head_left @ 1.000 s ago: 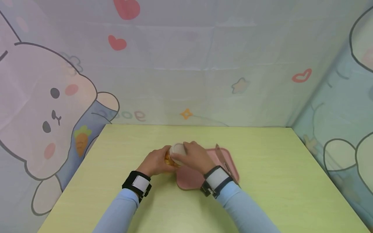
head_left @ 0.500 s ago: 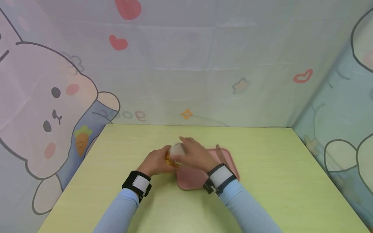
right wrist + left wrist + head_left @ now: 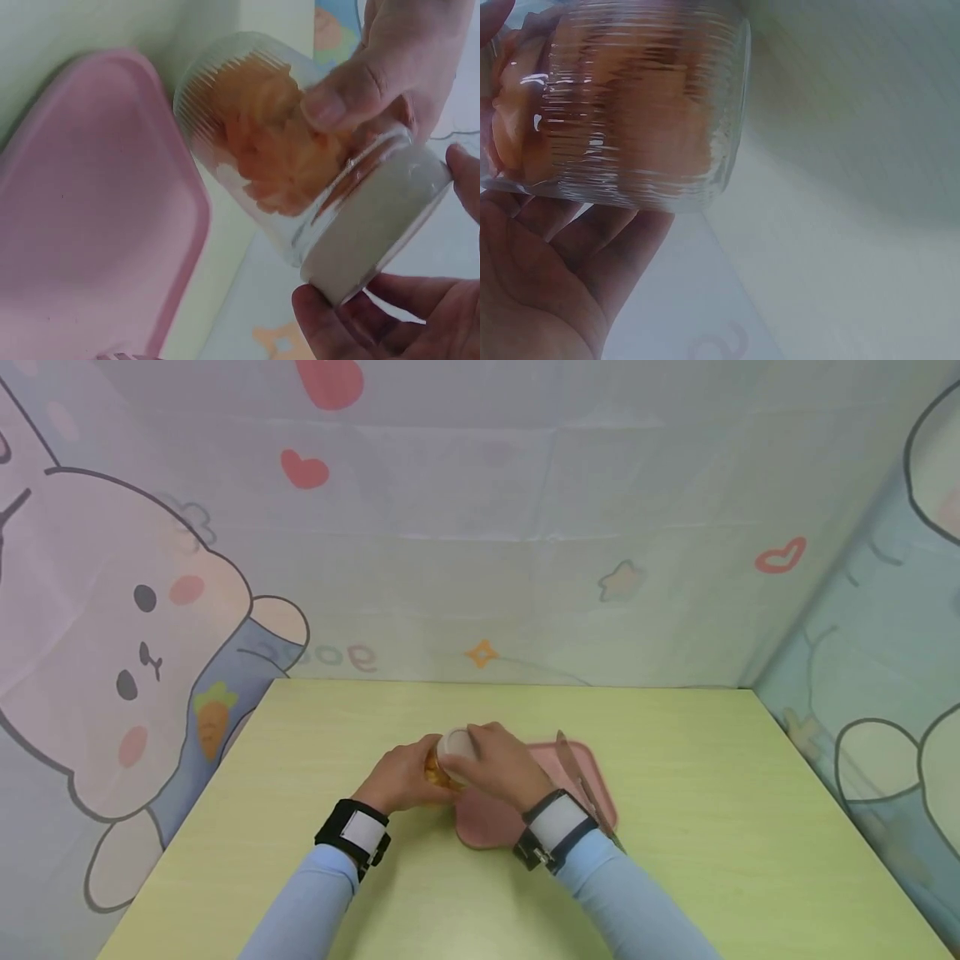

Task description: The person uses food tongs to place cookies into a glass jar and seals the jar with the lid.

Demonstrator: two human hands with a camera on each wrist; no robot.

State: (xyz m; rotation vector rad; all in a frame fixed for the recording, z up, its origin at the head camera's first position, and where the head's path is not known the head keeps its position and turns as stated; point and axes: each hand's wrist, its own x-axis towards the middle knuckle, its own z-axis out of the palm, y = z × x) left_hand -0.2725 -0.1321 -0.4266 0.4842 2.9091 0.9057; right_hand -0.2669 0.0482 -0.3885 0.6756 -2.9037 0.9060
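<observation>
A clear ribbed glass jar (image 3: 262,127) with orange pieces inside is held in both hands. My left hand (image 3: 401,777) grips the jar's body; in the left wrist view its fingers curl around the glass (image 3: 652,112). A white lid (image 3: 379,221) sits on the jar's mouth. My right hand (image 3: 506,767) holds this lid by its edge, with thumb and fingers on opposite sides in the right wrist view. Just right of the jar lies a pink cutting board (image 3: 483,822), partly covered by the right hand and wrist.
A knife (image 3: 573,764) lies slantwise across the board's right side, its lower end partly behind the right forearm. The pale yellow table (image 3: 712,793) extends on both sides. A printed cloth backdrop (image 3: 525,527) rises behind the table's far edge.
The right hand's fingers lifted and turned at the lid half a second ago, and now close around it again. The left hand and the jar stay in place.
</observation>
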